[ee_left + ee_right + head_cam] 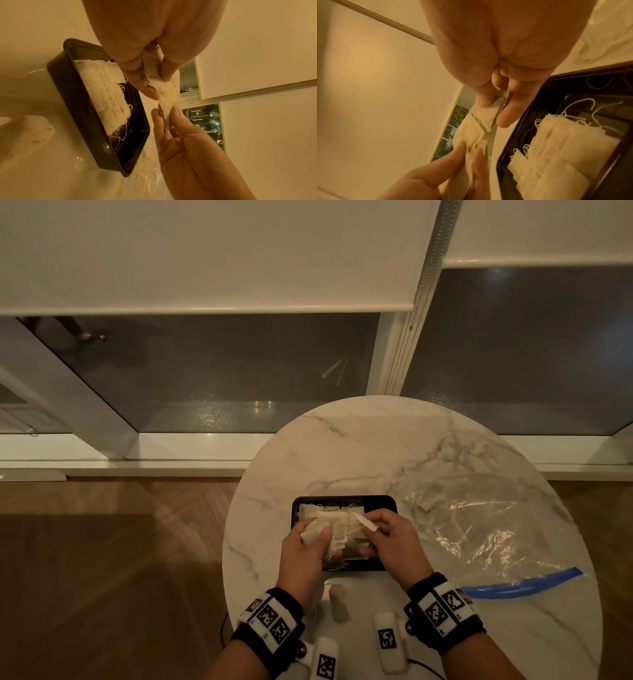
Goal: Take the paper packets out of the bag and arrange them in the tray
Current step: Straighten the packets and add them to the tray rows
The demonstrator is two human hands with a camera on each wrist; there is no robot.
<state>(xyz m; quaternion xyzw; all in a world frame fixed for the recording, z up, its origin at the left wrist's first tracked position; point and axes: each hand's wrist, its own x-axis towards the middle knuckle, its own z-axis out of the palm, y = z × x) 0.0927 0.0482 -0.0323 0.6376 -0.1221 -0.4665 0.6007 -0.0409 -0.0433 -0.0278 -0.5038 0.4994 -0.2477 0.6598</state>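
A black tray (pixel 342 497) sits on the round marble table and holds a row of pale paper packets (pixel 106 97) with loose strings. Just above its near half, my left hand (pixel 320 537) grips a small bunch of packets (pixel 330 530) between thumb and fingers. Beside it, my right hand (pixel 371 527) pinches one packet (pixel 486 116) at the edge of that bunch; packet and bunch still touch. The clear bag (pixel 479 529) with a blue zip strip (pixel 520 587) lies flat to the right of the tray. I cannot tell what it holds.
The marble table (pixel 376 446) is small, and its near edge runs under my wrists. Two white tagged blocks (pixel 388 642) (pixel 325 659) hang by my wrists. A window wall stands behind the table, with wood floor to the left.
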